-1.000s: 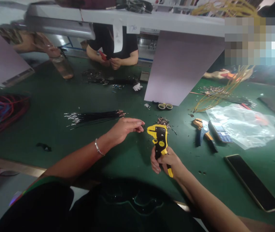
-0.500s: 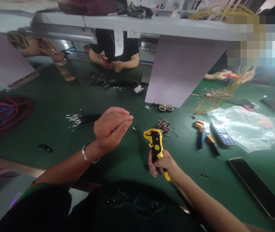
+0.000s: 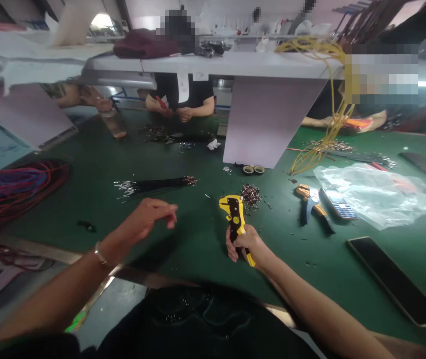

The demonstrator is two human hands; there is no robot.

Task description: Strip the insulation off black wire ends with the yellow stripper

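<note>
My right hand (image 3: 243, 245) is closed around the handles of a yellow and black wire stripper (image 3: 232, 212), held upright above the green table (image 3: 183, 234). My left hand (image 3: 148, 217) hovers to the left of the tool with its fingers drawn together in a pinch; what it holds, if anything, is too small to see. A bundle of black wires with metal ends (image 3: 156, 185) lies beyond the left hand. A small pile of metal terminals (image 3: 251, 192) sits just behind the stripper's head.
An orange and blue stripper (image 3: 312, 201), a keypad phone (image 3: 338, 203), a clear plastic bag (image 3: 375, 193) and a smartphone (image 3: 394, 280) lie to the right. Red and blue wire coils (image 3: 9, 184) sit far left. A white panel (image 3: 267, 119) stands behind; another person's hands (image 3: 181, 112) work opposite.
My left hand has drawn away from the stripper's jaws, first up and then down to the left. The right hand and stripper shifted slightly left. The camera has tilted up.
</note>
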